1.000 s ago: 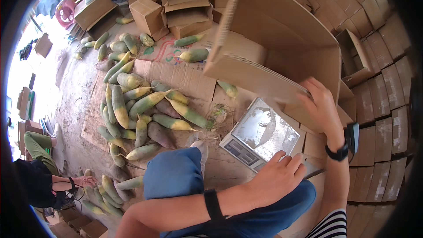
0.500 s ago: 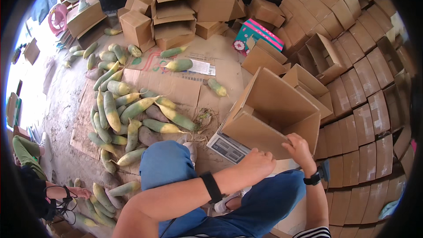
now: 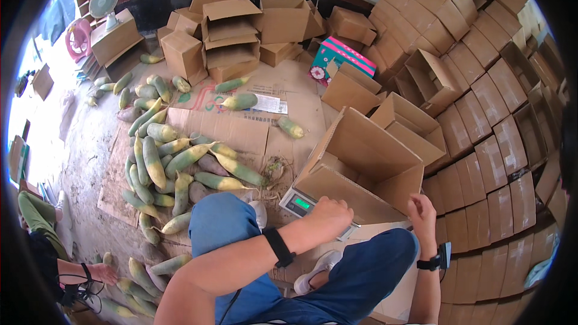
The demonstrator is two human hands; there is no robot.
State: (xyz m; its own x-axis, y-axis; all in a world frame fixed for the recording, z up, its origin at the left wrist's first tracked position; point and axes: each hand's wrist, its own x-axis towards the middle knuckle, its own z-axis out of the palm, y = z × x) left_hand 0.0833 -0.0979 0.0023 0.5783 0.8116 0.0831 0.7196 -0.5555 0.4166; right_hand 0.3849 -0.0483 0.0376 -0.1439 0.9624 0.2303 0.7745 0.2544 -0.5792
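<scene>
Between and just ahead of the person's left hand [image 3: 328,218] and right hand [image 3: 424,213], an open carton [image 3: 355,188] is showing plain brown. Beside the left hand, the scale display [image 3: 303,203] is glowing green. Farther left, radishes [image 3: 154,162] are shading green to pale yellow. Well ahead, a printed carton [image 3: 336,58] is displaying teal, pink stripes and a white flower.

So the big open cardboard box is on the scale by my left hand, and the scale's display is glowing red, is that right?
Not quite: the display glows green, not red, as the head view shows.
</scene>
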